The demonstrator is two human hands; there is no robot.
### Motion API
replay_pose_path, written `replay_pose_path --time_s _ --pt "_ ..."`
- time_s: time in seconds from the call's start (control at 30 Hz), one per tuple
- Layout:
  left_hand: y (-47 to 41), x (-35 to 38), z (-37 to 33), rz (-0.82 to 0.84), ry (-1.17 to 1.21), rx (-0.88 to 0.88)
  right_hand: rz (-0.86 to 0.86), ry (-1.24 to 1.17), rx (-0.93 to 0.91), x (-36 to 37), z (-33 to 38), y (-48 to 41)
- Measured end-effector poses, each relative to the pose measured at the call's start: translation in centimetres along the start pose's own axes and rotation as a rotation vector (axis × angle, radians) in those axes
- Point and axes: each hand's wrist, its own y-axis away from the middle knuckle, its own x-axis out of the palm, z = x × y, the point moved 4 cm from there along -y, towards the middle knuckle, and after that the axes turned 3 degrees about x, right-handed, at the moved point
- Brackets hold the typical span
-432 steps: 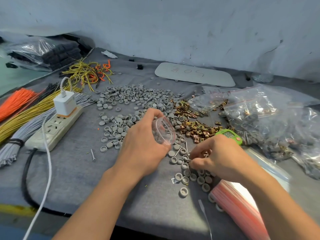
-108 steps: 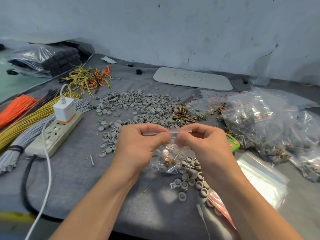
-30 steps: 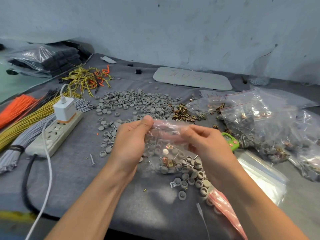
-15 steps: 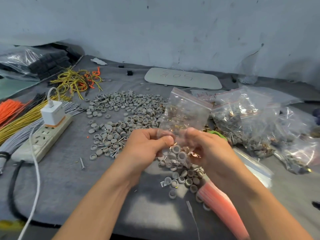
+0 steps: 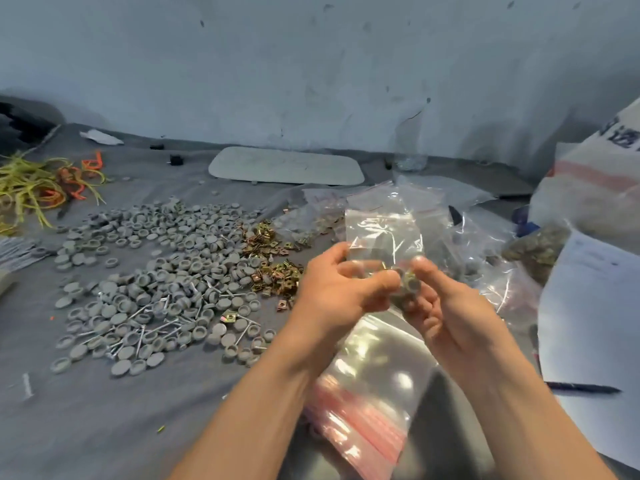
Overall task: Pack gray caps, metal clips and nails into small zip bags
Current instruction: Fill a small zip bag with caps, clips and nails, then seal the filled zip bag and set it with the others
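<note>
Both my hands hold one small clear zip bag (image 5: 384, 237) up above the table, its zip end pointing up. My left hand (image 5: 337, 289) pinches its lower part from the left. My right hand (image 5: 440, 303) grips the bottom, where grey caps and brass clips are bunched between the fingers. A wide spread of loose grey caps (image 5: 152, 271) covers the grey cloth to the left. Brass metal clips (image 5: 273, 268) lie in a pile beside them, and silver nails (image 5: 152, 317) are scattered among the nearer caps.
A stack of empty red-striped zip bags (image 5: 367, 403) lies under my forearms. Filled bags (image 5: 485, 251) are heaped at right, next to white paper (image 5: 588, 323) and a pen (image 5: 581, 388). Yellow and orange wires (image 5: 38, 185) lie far left; a pale flat board (image 5: 287, 166) sits by the wall.
The view has swung to the right, so the power strip has left the frame. The bag, earlier pressed at its zip with contents hanging down, now stands zip end up, gripped at its bottom.
</note>
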Motion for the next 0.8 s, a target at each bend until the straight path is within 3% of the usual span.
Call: replay_pose_path --time_s 0.1,0.23,0.3,0.4,0.53,0.7,0.73,0.8 --pt "-1.6 2.3 0.9 0.044 0.068 0.009 -0.230 -0.230 -0.113 -3.0 1.5 -0.8" --pt "-1.6 2.2 1.9 -0.060 -0.537 0.151 -0.491 0.171 -0.177 -4.9 0.6 -1.6" --pt "-1.0 2.2 2.2 -0.057 -0.718 0.258 -0.549 0.412 -0.281 -4.8 0.5 -1.4" --pt "-0.1 2.5 2.8 0.041 -0.921 0.324 -0.574 0.663 -0.410 -4.0 1.5 -0.1" --pt "0.9 1.7 3.2 0.152 -1.112 0.245 -0.607 1.018 -0.548 -2.9 2.0 2.0" --pt "2.0 0.3 3.6 0.410 -1.256 0.119 -0.633 1.147 -0.496 -2.5 2.1 3.4" --pt "2.4 0.1 3.6 0.461 -1.273 0.116 -0.572 1.190 -0.429 -2.5 1.8 3.3" --pt "3.2 -0.3 3.4 0.526 -1.274 0.123 -0.289 1.152 -0.253 -2.0 0.8 3.0"
